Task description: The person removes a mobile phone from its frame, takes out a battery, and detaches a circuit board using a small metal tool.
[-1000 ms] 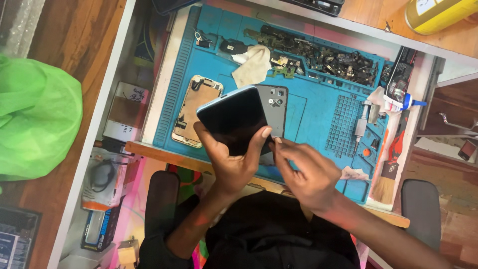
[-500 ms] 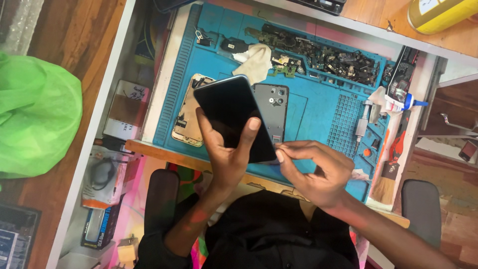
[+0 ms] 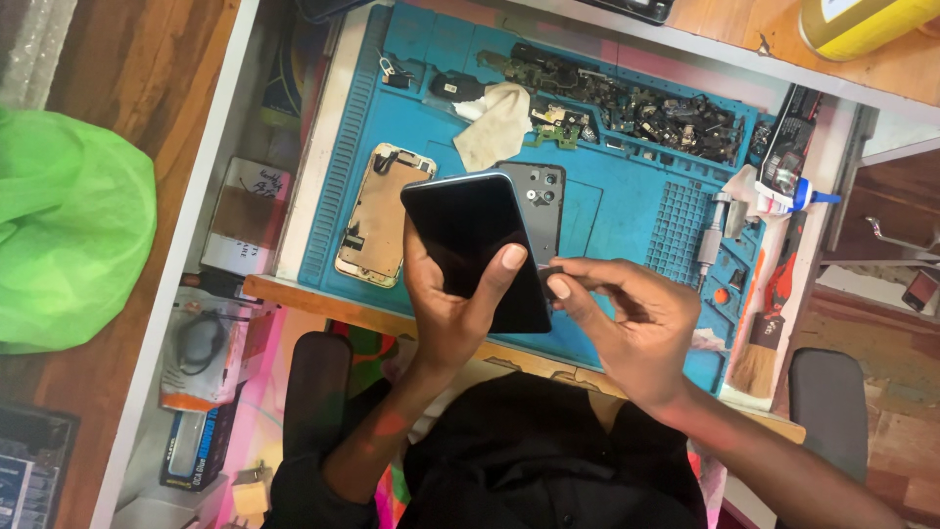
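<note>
My left hand grips a black phone screen panel, thumb pressed on its glass, above the blue work mat. My right hand pinches a small dark piece at the panel's right edge. Under the panel lies a dark grey phone body with its camera holes showing. A gold opened phone housing rests on the mat to the left.
A white cloth and several dark phone parts lie along the mat's far side. A glue tube, a screwdriver and a brush sit at right. A green bag lies on the left.
The screen panel has turned more upright and swung left in my left hand. My right hand moved from the lower corner up to the panel's right edge.
</note>
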